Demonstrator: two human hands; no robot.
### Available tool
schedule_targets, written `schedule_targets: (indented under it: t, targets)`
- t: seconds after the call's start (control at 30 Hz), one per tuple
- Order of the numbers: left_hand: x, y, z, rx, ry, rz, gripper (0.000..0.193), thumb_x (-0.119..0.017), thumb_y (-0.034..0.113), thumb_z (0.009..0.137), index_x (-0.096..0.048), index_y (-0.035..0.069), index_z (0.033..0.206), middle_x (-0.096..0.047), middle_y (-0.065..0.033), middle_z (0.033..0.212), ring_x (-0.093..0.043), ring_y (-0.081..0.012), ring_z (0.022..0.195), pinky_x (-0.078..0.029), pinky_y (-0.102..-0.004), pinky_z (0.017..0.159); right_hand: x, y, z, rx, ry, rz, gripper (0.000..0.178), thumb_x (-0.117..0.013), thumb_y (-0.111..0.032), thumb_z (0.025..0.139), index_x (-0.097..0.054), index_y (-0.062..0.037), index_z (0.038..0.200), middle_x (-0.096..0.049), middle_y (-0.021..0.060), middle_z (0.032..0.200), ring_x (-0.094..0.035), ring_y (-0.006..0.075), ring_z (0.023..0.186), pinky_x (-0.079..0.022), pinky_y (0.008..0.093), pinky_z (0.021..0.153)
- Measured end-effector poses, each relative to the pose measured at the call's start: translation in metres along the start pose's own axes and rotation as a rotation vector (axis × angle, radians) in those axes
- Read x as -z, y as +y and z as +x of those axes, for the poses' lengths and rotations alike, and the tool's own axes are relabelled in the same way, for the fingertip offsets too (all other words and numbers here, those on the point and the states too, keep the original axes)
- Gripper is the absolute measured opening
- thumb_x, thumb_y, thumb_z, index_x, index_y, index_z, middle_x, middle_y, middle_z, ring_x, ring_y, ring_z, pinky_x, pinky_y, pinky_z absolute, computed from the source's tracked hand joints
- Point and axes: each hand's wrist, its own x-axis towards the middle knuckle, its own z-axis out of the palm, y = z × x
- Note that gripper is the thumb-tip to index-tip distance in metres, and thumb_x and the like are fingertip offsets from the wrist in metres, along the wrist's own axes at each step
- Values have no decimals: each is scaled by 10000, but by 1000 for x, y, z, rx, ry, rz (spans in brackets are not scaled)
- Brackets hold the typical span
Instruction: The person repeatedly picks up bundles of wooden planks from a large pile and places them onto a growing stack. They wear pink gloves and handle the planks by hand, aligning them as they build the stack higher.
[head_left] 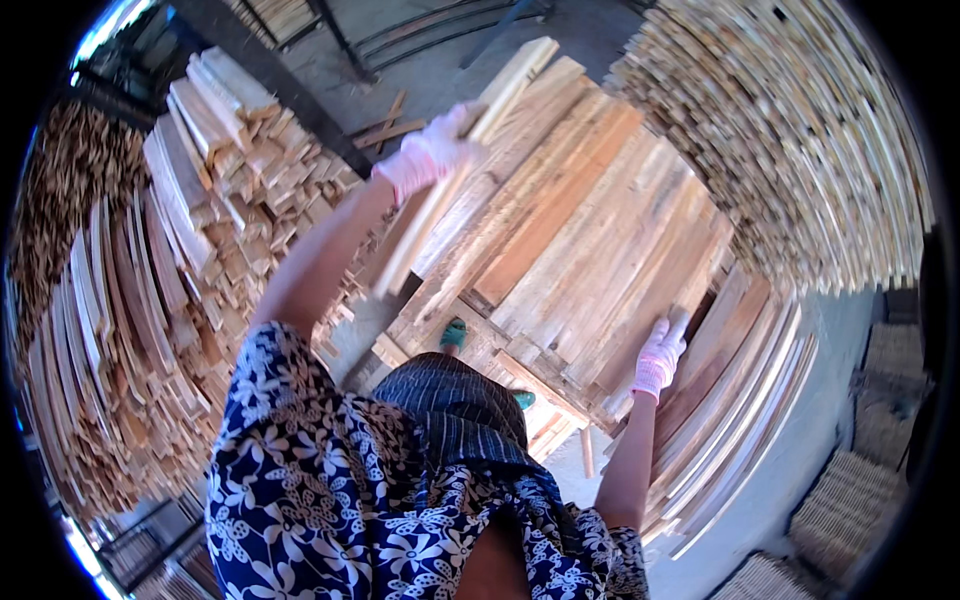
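Note:
My left hand [432,152], in a pale pink glove, grips a long narrow wooden board [522,72]. The board is tilted up on its edge along the left side of a row of boards. Several planks [590,225] lie side by side in that row on a wooden table [455,320] in front of me. My right hand [660,352], gloved the same way, rests with its fingers stretched out on the right-hand plank of the row. The left fingers are partly blurred, and the board hides some of them.
A tall heap of stacked boards [200,240] stands on the left. More boards [720,390] lean just right of the table. A large wall of stacked slats [790,130] fills the far right. A dark post [290,85] rises at the back left. Loose sticks [390,125] lie on the floor.

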Motion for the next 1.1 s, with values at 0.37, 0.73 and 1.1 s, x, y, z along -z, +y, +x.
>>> schedule_targets:
  t: [0.37, 0.73, 1.1]
  targets:
    - [-6, -132, 103, -176, -248, 40, 627, -602, 458, 942, -519, 123, 1465, -623, -160, 1363, -594, -291, 1230, -446, -353, 1068, -8, 0, -10, -95, 63, -74, 640, -326, -551, 1065, -213, -265, 1626, -459, 326, 1447, -532, 497, 1250, -446, 525, 1058]
    - [6, -73, 83, -21, -87, -342, 713, -690, 163, 897, -409, 87, 1548, -611, -113, 1335, -566, -185, 1185, -443, -299, 1026, 10, -161, -59, 511, 160, -9, 429, -645, -355, 919, -581, -36, 1199, -626, 228, 1042, -617, 402, 974, -516, 521, 801]
    - [18, 16, 33, -253, -125, -307, 690, -576, -19, 891, -357, 7, 1545, -476, -132, 1491, -481, -218, 1338, -363, -337, 1147, -55, -288, -86, 327, -51, 243, 674, -750, -272, 815, -483, -122, 1416, -555, 253, 1193, -579, 434, 1101, -527, 514, 883]
